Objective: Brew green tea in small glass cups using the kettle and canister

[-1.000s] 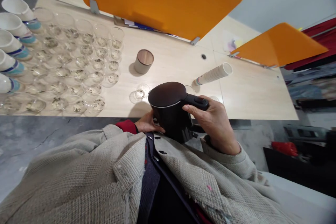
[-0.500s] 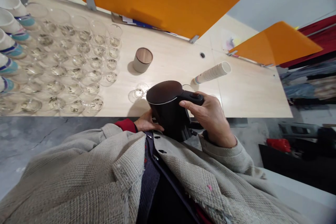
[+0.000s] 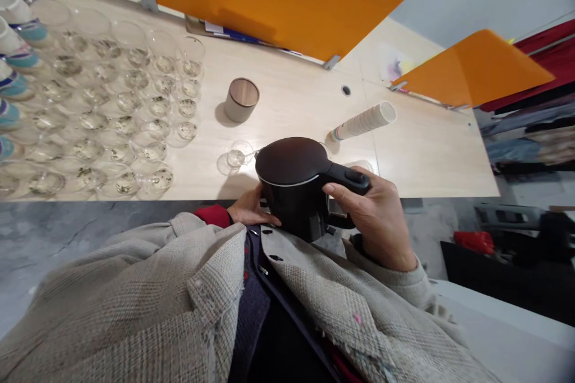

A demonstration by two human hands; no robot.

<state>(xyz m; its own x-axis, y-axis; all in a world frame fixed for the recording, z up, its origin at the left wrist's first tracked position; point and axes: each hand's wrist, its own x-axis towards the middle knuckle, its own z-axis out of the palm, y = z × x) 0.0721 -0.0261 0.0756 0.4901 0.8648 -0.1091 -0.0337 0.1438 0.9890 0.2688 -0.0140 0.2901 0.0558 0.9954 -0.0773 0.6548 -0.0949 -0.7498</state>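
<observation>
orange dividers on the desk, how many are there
2. The big divider stands at the far edge of the table; the smaller divider is farther right. Others may be out of frame.

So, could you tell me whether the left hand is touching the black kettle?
Touching. The head view shows the left hand with its fingers flat against the near side of the kettle, no gap between them; the right hand grips the handle.

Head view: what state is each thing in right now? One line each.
Kettle: lid shut, upright, held by its handle.
Right hand: closed round the kettle's handle.
Left hand: against the kettle's side, grip hidden.
Glasses: upright in rows, dark bits at the bottom.
Lone glass: upright, apart from the rows.
Canister: upright, lid on.
Paper cups: stacked, lying on their side.
</observation>
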